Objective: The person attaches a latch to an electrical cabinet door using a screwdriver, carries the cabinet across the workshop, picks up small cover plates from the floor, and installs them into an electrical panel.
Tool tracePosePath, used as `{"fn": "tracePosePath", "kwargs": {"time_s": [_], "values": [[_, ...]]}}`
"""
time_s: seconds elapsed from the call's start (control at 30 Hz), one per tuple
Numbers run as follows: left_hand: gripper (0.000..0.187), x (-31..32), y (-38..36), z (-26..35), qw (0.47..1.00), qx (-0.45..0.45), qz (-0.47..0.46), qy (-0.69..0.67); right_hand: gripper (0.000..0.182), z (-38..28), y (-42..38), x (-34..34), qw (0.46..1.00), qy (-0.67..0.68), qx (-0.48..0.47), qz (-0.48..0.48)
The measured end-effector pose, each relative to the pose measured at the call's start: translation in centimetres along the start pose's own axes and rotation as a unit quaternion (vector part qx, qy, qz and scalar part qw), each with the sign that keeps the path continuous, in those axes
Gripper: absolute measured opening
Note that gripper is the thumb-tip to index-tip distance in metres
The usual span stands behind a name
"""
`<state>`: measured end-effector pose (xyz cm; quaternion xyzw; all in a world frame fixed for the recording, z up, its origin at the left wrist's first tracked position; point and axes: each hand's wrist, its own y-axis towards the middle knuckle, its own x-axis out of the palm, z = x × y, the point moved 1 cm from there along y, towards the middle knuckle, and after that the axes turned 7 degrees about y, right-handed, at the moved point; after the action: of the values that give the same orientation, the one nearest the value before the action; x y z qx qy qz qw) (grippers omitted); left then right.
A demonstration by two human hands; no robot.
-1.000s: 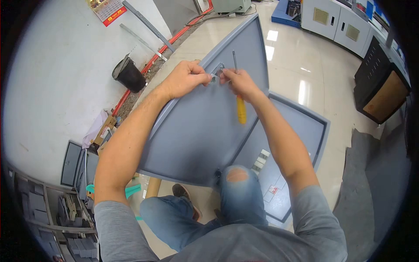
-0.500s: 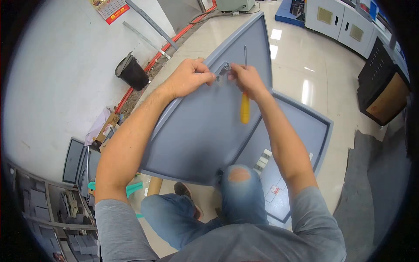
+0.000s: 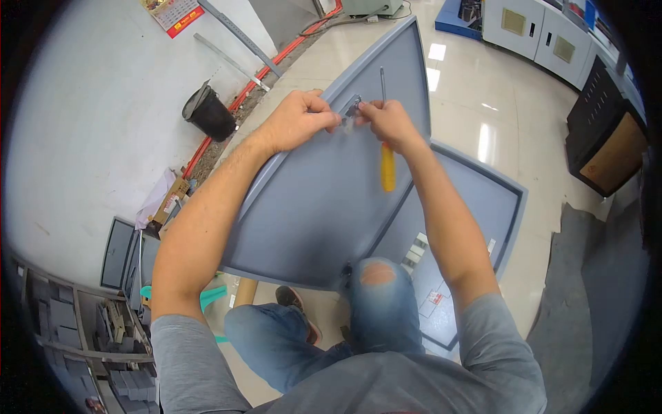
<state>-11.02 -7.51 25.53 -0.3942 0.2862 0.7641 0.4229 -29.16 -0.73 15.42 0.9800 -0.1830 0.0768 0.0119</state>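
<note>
The yellow-handled screwdriver (image 3: 387, 169) is held in the curled right hand (image 3: 392, 124), fingertips at the metal fitting (image 3: 353, 106) near the grey panel's (image 3: 310, 200) edge; over that edge, the left hand (image 3: 302, 122) is pinched, contents unclear. The fitting is apparently being adjusted; steady fingertips are called for.

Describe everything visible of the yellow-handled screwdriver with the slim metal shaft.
The yellow-handled screwdriver with a slim metal shaft has a long, plastic-looking grip and a straight, silvery shaft. The bare right hand holds it, hiding its middle; the handle emerges below, the shaft above. It lies nearly lengthwise in the picture, shaft pointing away from the wearer, over the wide grey, metal-looking panel. The tip's shape is too small to make out, and whether it touches the panel cannot be told.
</note>
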Motion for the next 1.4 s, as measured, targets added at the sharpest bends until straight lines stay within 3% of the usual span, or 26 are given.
{"fn": "tracePosePath", "kwargs": {"time_s": [0.1, 0.2, 0.3, 0.4, 0.5, 0.7, 1.0, 1.1, 1.2, 1.4], "values": [[0.028, -0.2, -0.2, 0.3, 1.0, -0.02, -0.008, -0.006, 0.03, 0.3, 0.2, -0.5, 0.999, -0.046, 0.002, 0.019], [0.028, -0.1, -0.1, 0.1, 1.0, -0.012, -0.007, -0.002, 0.03, 0.7, 0.4, -0.7, 0.995, 0.079, 0.052, 0.009], [0.028, 0.0, 0.0, -0.1, 1.0, -0.004, -0.005, -0.004, 0.029, 0.8, 0.5, -0.3, 0.999, 0.039, -0.005, -0.004], [0.028, -0.2, 0.0, 0.1, 1.0, -0.008, -0.005, 0.004, 0.028, 0.6, 0.7, -0.6, 0.999, -0.043, 0.005, 0.009], [0.028, -0.3, 0.1, -0.2, 1.0, -0.01, -0.001, 0.0, 0.027, 0.5, 0.8, -0.8, 0.997, 0.049, 0.051, 0.016], [0.028, -0.3, -0.1, -0.4, 1.0, -0.014, 0.002, -0.005, 0.021, 0.4, 1.2, -0.8, 1.0, -0.015, 0.019, 0.003], [0.029, -0.3, 0.0, -0.6, 1.0, -0.001, 0.006, -0.002, 0.022, 1.2, 1.6, -0.1, 0.992, 0.116, -0.025, 0.045], [0.029, -0.1, 0.2, -0.9, 1.0, 0.016, 0.006, 0.002, 0.023, 1.6, 1.6, 0.2, 0.995, 0.084, -0.013, 0.059], [0.029, -0.2, 0.3, -1.1, 1.0, 0.022, 0.006, 0.007, 0.024, 1.7, 1.4, 0.3, 0.988, 0.145, 0.057, -0.002], [0.028, -0.2, 0.0, -0.6, 1.0, -0.001, 0.005, 0.003, 0.024, 1.3, 1.6, -0.1, 0.999, 0.052, 0.015, 0.0]]}}
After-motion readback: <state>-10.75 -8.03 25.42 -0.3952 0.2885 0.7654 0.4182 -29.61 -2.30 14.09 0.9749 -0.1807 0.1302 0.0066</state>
